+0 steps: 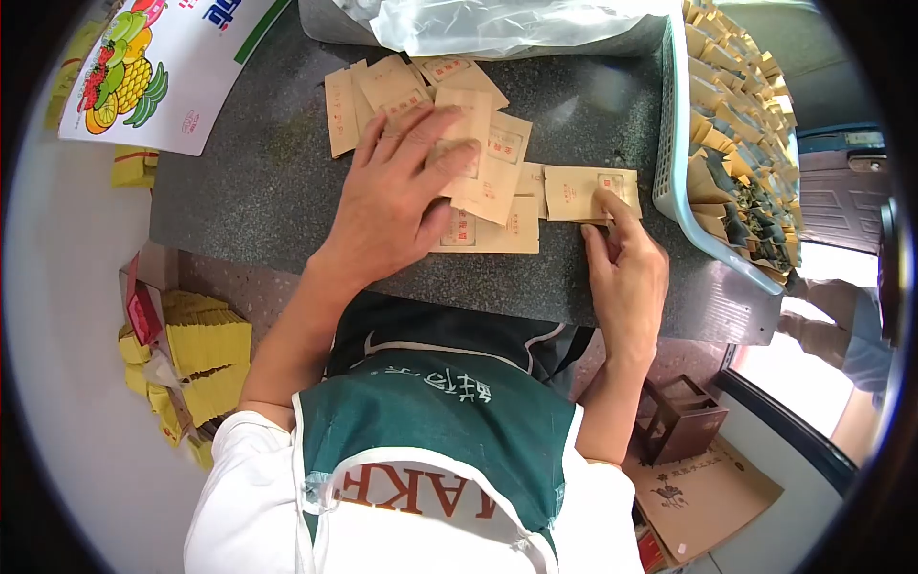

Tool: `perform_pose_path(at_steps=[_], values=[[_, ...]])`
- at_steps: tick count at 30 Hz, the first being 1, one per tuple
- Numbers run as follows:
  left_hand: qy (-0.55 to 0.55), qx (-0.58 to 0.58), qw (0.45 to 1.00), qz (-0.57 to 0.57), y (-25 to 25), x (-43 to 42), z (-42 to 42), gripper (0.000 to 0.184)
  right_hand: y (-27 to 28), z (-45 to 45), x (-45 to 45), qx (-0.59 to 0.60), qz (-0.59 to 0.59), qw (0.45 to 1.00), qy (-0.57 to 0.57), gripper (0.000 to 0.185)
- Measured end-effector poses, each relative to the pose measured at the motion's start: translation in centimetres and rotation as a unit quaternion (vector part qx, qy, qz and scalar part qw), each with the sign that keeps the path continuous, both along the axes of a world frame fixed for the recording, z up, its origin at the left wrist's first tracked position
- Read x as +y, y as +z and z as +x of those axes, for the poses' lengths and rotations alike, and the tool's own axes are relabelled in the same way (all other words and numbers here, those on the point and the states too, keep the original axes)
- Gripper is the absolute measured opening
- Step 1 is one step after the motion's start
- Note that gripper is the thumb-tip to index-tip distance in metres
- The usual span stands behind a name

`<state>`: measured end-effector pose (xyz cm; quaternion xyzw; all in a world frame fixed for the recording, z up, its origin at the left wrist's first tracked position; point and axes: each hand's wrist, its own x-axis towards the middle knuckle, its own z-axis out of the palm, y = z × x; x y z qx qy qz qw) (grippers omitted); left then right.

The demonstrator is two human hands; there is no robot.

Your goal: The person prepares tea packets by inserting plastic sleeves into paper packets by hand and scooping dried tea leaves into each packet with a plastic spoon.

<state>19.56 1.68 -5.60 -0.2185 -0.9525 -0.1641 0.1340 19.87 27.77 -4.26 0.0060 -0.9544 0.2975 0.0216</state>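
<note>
Small brown kraft-paper packets (pixel 512 143) with red print lie in an overlapping pile on the dark speckled tabletop. My left hand (pixel 397 182) rests over this pile, its fingers stretched out across the upper packets and the thumb apart from them. Off to the right, a single packet (pixel 571 194) lies partly over another one. My right hand (pixel 626 273) has its index finger on top of that packet's right end and its thumb at the lower edge, pinching it. The remaining fingers of that hand are curled.
A light-blue plastic basket (pixel 675 124) at the right holds rows of open packets with dark dried leaves. Clear plastic (pixel 459 27) lines a container at the back. A fruit-printed sheet (pixel 172 72) lies at left. Yellow paper stacks (pixel 206 354) and a brown wooden box (pixel 681 419) are below.
</note>
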Motion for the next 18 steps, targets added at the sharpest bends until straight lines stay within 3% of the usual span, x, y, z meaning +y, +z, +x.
perform_pose_path(at_steps=[1,8,10,13,18], values=[[0.013,0.01,1.0,-0.006,0.0,-0.2,0.0,0.057,-0.1,-0.1,-0.2,0.023,0.006,1.0,0.005,0.031],[0.013,-0.015,0.998,0.056,2.5,0.1,1.8,0.064,-0.7,0.0,-0.6,0.071,-0.004,0.997,0.025,0.022],[0.017,-0.017,0.998,0.065,2.6,1.1,2.7,0.075,-0.5,0.0,-0.9,0.074,0.012,0.997,0.014,0.021],[0.054,-0.012,0.996,0.066,1.3,1.4,2.8,0.076,-1.2,-0.5,-0.9,0.117,0.025,0.992,0.026,0.021],[0.146,0.049,0.987,0.051,0.3,-0.7,2.4,0.065,-0.1,-0.6,-1.5,0.062,0.032,0.998,0.001,0.022]])
